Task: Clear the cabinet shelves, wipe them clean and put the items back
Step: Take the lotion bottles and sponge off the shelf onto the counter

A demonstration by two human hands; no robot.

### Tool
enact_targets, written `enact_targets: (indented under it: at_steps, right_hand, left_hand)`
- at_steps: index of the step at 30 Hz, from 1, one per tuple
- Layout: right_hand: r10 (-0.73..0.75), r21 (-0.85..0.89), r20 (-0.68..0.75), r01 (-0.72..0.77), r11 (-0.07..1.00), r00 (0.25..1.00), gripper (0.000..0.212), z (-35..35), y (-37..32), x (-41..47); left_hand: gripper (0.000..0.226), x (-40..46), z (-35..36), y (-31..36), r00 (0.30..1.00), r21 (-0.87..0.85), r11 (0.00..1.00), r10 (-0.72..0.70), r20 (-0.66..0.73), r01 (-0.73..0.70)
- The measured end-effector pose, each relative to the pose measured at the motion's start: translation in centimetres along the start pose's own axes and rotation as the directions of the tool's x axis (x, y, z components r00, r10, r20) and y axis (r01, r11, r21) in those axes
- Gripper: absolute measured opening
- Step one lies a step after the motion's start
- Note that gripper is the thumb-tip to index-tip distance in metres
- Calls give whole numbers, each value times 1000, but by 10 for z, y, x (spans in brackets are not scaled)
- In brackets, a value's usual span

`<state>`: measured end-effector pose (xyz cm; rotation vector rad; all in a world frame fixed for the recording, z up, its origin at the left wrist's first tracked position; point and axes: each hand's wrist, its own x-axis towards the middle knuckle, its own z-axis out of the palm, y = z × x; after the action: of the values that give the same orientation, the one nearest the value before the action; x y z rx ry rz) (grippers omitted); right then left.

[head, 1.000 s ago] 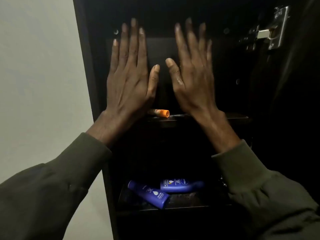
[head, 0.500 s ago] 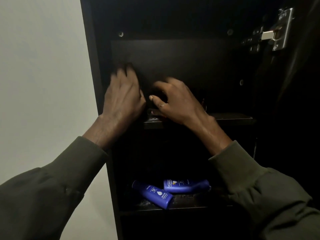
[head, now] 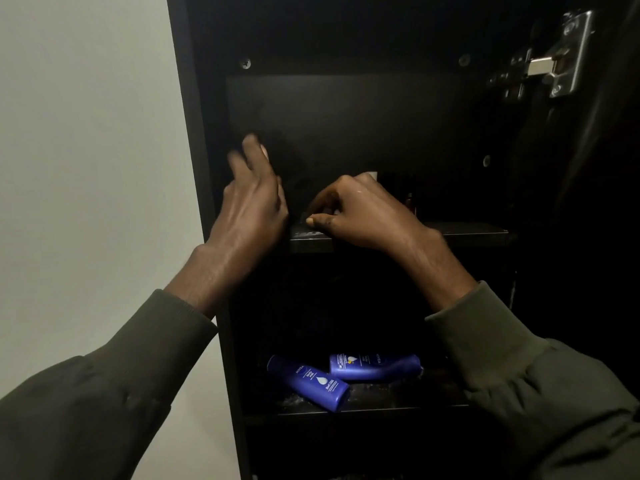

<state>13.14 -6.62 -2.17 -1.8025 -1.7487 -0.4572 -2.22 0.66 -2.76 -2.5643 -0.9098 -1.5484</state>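
The dark cabinet has an upper shelf (head: 467, 232) and a lower shelf (head: 398, 408). My right hand (head: 363, 213) rests on the front of the upper shelf with its fingers curled and thumb pinched against the forefinger. It covers the spot where the orange-capped tube lay, and the tube is hidden under it. My left hand (head: 252, 199) reaches into the shelf's left side, fingers apart and blurred, holding nothing I can see. Two blue lotion bottles (head: 308, 382) (head: 375, 366) lie on the lower shelf.
A small white item (head: 372, 174) peeks out behind my right knuckles, and a dark little bottle (head: 410, 202) stands further right. A metal door hinge (head: 554, 64) sits at the upper right. A pale wall (head: 86, 168) borders the cabinet on the left.
Both hands dropped from flat and raised to the upper shelf. My right hand curled over the orange-capped tube, which is now out of sight. My left hand reached in on the left.
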Motion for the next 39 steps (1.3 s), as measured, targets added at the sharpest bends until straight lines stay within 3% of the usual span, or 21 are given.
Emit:
enact_targets:
  at_steps: [6, 12, 15, 18, 22, 24, 32, 35, 39]
  right_hand:
    - [39, 107, -157, -23, 994, 987, 23, -7, -4, -7]
    - [144, 431, -252, -22, 902, 957, 25, -26, -12, -28]
    - [126, 490, -253, 15, 872, 959, 29, -37, -19, -46]
    - [118, 557, -229, 31, 830, 966, 31, -47, -25, -73]
    - [163, 681, -210, 25, 732, 964, 36, -37, -25, -111]
    - [206, 750, -157, -19, 661, 966, 37, -21, -23, -128]
    - [316, 756, 156, -319, 572, 936, 38, 77, -21, -193]
    - [342, 740, 272, -422, 523, 900, 30, 116, -18, -220]
    - [390, 701, 376, -533, 473, 841, 28, 154, -17, -253]
  left_hand:
    - [45, 1, -4, 1, 997, -273, 962, -28, -73, 6]
    - [36, -9, -15, 6, 993, -542, 840, -71, -99, 6]
    - [30, -24, -28, 15, 989, -658, 742, -141, 33, 128]
    - [25, -51, -39, 20, 955, -784, 545, -192, 227, 296]
    - [16, -102, -30, 17, 911, -846, 339, -178, 371, 411]
    - [17, -127, -18, 10, 882, -833, 290, -176, 437, 470]
    - [18, -219, 31, -21, 632, -543, 332, -306, 712, 772]
    - [24, -252, 50, -33, 455, -342, 343, -337, 825, 875]
    - [30, -291, 69, -46, 261, -108, 413, -337, 905, 904]
